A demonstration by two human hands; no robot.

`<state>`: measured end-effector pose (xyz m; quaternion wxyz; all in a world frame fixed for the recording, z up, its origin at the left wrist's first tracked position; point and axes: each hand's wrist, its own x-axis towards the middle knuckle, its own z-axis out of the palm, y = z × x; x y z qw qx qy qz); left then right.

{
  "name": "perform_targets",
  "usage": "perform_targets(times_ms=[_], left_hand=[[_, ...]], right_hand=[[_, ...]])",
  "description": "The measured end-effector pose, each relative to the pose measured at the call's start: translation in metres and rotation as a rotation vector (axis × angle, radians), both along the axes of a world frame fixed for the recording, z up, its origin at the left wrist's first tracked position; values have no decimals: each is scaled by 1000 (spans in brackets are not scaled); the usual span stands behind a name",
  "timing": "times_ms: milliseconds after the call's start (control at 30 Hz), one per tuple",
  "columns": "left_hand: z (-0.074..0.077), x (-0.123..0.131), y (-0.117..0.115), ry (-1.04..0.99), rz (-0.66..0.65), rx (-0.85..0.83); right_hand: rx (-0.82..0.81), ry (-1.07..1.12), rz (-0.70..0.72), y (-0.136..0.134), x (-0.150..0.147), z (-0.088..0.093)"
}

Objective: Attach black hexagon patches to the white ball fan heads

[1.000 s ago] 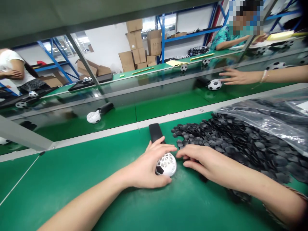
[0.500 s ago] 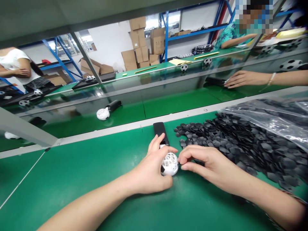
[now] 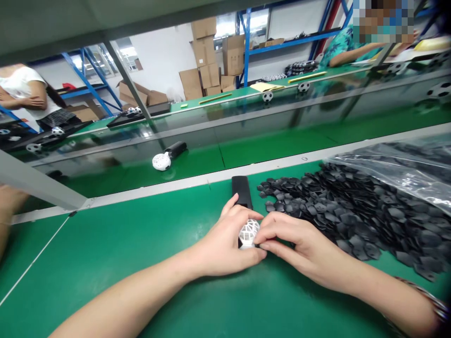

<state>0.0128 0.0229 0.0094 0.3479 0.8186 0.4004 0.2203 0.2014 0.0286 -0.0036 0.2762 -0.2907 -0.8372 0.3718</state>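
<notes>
My left hand (image 3: 225,246) is wrapped around a white lattice ball (image 3: 248,231) that sits at the end of a black handle (image 3: 241,191) lying on the green mat. My right hand (image 3: 298,246) presses its pinched fingertips against the ball's right side; what they pinch is too small to make out. A heap of small black pentagon pieces (image 3: 352,211) lies just right of both hands, spilling from a clear plastic bag (image 3: 398,164).
A conveyor belt (image 3: 275,143) runs behind the metal rail, carrying another white ball with black handle (image 3: 165,158). Finished black-and-white balls (image 3: 268,97) sit on the far bench. A person in a white top (image 3: 24,96) is at left, another person at top right.
My right hand has closed in against the ball and now covers its right side. The arm reaching over the belt at right is gone. The ball unit on the belt has drifted right.
</notes>
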Motion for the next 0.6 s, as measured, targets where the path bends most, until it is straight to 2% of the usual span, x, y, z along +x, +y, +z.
perform_targets(times_ms=[133, 300, 467, 600], left_hand=[[1, -1, -2, 4, 39, -63], [4, 0, -2, -26, 27, -113], [7, -2, -1, -51, 5, -167], [5, -2, -2, -62, 9, -144]], right_hand=[[-173, 67, -91, 0, -5, 1], [-366, 58, -160, 1, -11, 5], [-376, 11, -210, -2, -16, 9], [-381, 36, -216, -6, -21, 6]])
